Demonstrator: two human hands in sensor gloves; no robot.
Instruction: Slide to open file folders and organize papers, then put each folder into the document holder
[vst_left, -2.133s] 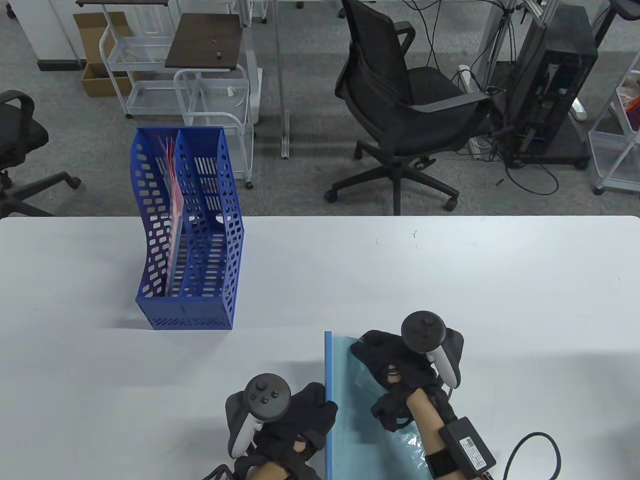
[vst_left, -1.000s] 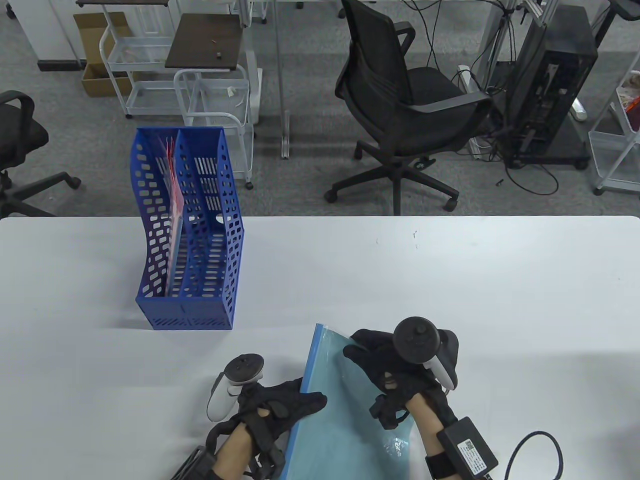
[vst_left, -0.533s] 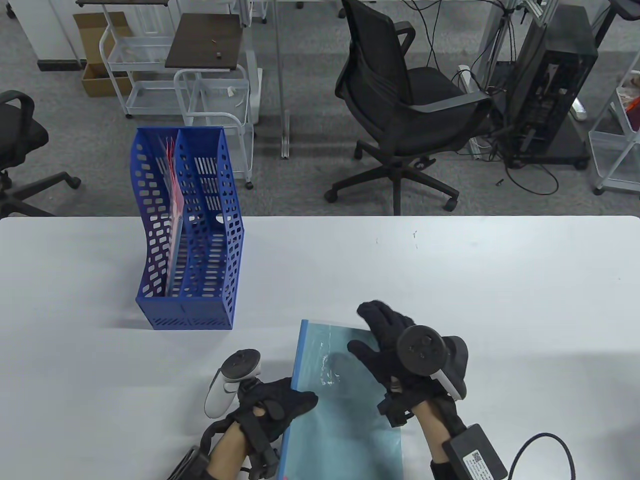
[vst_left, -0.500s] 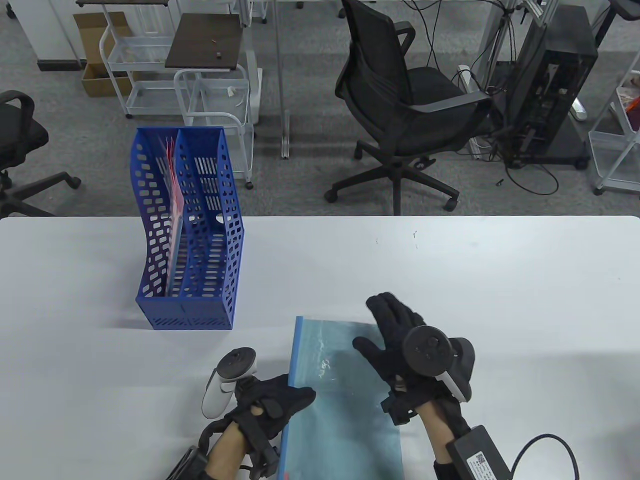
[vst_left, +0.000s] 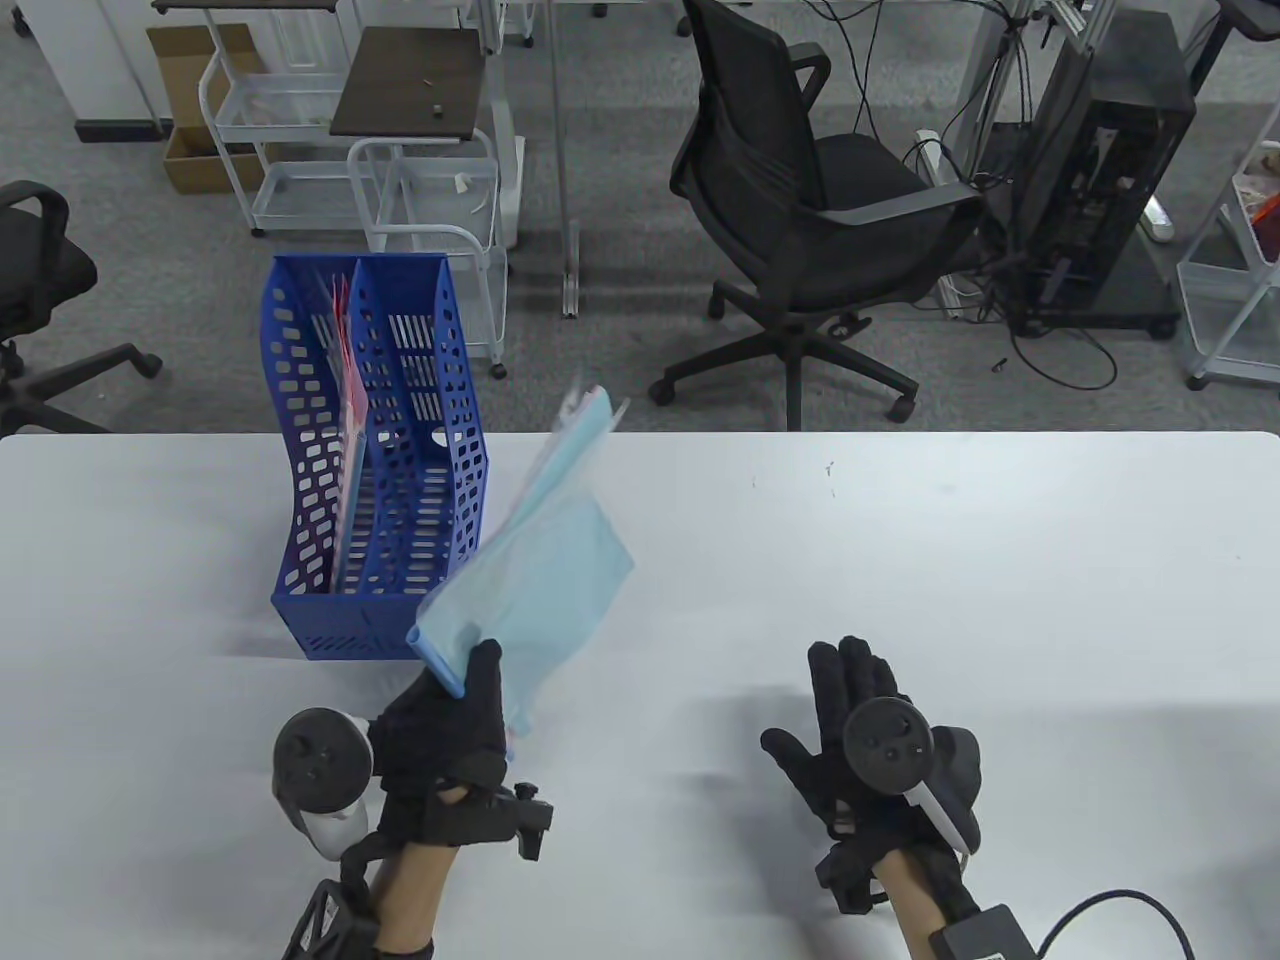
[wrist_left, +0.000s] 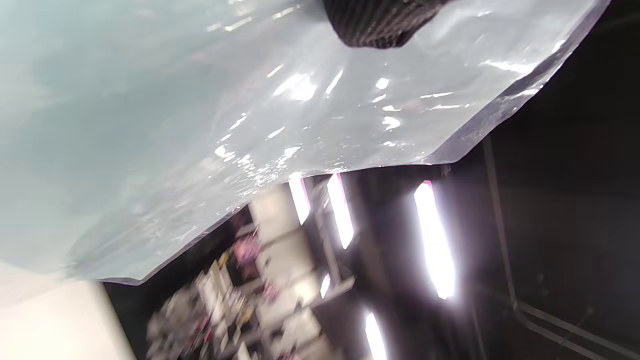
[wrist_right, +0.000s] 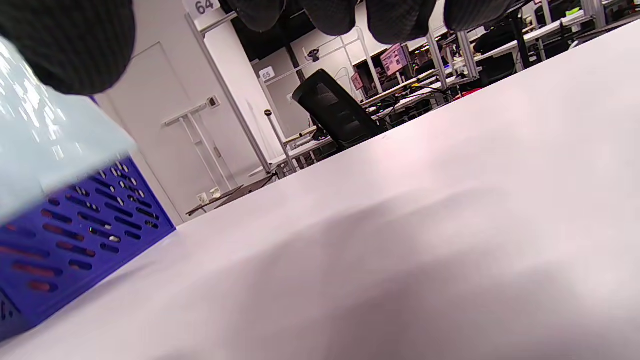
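The blue document holder (vst_left: 375, 480) stands at the left half of the table (vst_left: 1000, 560), reaching from near the far edge toward the middle, open top upward. Its left compartment holds a pink folder (vst_left: 347, 400) upright; the right compartment appears vacant.

The left hand (vst_left: 440, 735) is raised over the near-left part of the table, thumb and fingers pinching the near lower corner of a light blue translucent folder (vst_left: 540, 560). The folder is off the surface, tilted. Its long axis runs from the near corner in the hand up and away toward the far edge, the free end highest and just right of the holder's right wall. The left wrist view shows one fingertip (wrist_left: 380, 22) lying on the glossy sleeve and nothing more of the grip.

The right hand (vst_left: 860, 740) lies at the near-right part of the table, fingers straight and spread, holding nothing, well apart from the folder.

Judgement: the step in hand is insertion into the holder. To do it well, the folder should be turned so its long edge aligns with the compartment's length, the stiff blue spine (vst_left: 435, 665) leading downward into the right slot. A one-corner pinch leaves the sheet floppy; the free hand could steady the upper end against snagging the divider.
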